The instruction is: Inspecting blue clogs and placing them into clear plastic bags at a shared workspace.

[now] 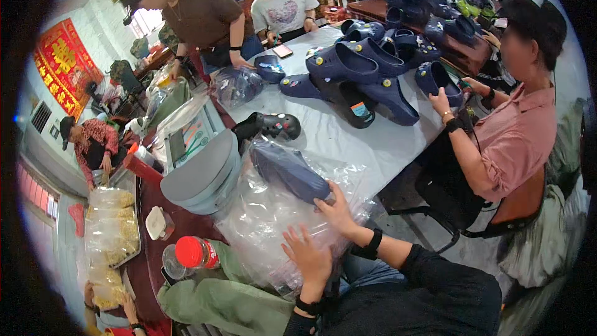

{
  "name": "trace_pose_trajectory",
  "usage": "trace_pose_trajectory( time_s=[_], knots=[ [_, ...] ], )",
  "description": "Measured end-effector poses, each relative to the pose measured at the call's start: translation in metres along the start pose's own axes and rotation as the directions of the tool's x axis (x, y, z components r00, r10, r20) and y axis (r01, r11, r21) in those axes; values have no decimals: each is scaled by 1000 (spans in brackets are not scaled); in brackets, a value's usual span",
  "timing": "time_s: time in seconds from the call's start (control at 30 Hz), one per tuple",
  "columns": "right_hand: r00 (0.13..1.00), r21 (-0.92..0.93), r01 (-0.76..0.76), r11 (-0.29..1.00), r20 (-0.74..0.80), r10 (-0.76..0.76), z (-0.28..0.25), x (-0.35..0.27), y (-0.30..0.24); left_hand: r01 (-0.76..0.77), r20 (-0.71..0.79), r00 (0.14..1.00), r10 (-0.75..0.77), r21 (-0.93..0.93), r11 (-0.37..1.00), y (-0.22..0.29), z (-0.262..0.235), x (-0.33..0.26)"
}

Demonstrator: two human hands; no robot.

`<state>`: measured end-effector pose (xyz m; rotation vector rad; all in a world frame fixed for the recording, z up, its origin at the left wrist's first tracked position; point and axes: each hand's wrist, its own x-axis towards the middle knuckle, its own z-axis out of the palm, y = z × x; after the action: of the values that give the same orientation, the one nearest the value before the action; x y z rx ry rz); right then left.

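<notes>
A navy clog (287, 169) lies sole-up on a stack of clear plastic bags (255, 224) at the near end of the table, with film around its far end. My right hand (337, 213) grips its near end, thumb and fingers closed around it. Nearer to me, my left hand (309, 258) is spread flat over the bags, holding nothing. Just beyond the bags sits a black clog (278, 126) with small charms on it.
A pile of navy clogs (348, 65) covers the far table. At right a seated person (516, 130) holds a clog (438, 82); two people stand across. To the left are a grey scale (199, 174), a red-lidded jar (191, 252) and bags of small yellow pieces (111, 227).
</notes>
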<state>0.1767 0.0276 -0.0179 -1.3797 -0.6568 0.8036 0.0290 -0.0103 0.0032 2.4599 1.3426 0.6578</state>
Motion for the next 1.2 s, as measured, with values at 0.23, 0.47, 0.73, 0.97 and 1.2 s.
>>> trace_pose_trajectory(
  time_s=[0.23, 0.47, 0.73, 0.97, 1.2],
  knots=[
    [956, -145, 291, 945, 67, -285, -43, 24, 49, -41, -76, 996, 40, -17, 999, -3, 12, 9],
    [999, 122, -24, 992, 46, 19, -125, 17, -31, 36, -255, 954, -155, -417, 908, -3, -8, 18],
    [765, -903, -233, 361, -400, -506, -243, 155, -32, -59, -305, 948, -91, -450, 891, -1, -16, 24],
    [763, -977, -175, 119, -211, -612, -243, 142, -37, -197, -300, 947, 114, -264, 944, 1, -18, 21],
    [672, -958, 280, 58, 152, -725, -199, 81, -40, -194, -256, 957, 136, -217, 957, 0, -18, 24]
  ],
)
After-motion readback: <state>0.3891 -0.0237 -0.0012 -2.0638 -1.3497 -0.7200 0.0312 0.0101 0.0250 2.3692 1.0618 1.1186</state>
